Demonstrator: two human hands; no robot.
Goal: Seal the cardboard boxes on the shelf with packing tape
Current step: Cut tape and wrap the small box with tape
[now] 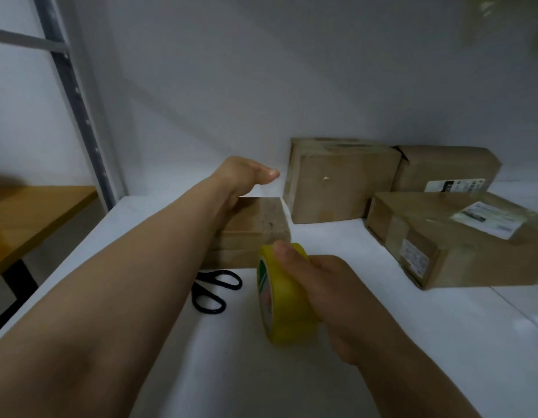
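The right hand (331, 297) is clamped around a yellow roll of packing tape (284, 294), held on edge just above the white shelf surface (412, 342); the thumb lies over the top of the roll, while the other fingers are hidden behind it. The roll's green-and-white printed side faces left, and its print is too blurred to read. Whether a strip of tape runs from the roll to the box ahead cannot be told.

The left hand (246, 176) reaches forward over a small brown cardboard box (255, 227) that sits just beyond the roll. The thumb points right toward the back boxes; the fingers drop behind the far edge of the box, so its grasp cannot be judged. The left forearm covers the box's left part.

A pair of black-handled scissors (215, 289) lies on the shelf just in front of that box, its blades hidden under the forearm.

Against the white back wall stands a taller brown cardboard box (337, 188), and just beside it on the right a second brown box with a printed label (445, 170). In front of these lies a flat, tape-wrapped brown box with white labels (460, 242), its right end cut off by the frame edge.

Bare shelf lies between the small box and the flat one, and across the near foreground. At the left, the shelf edge falls away beside a grey metal upright (71, 95), with a yellow-brown tabletop (29, 212) below.
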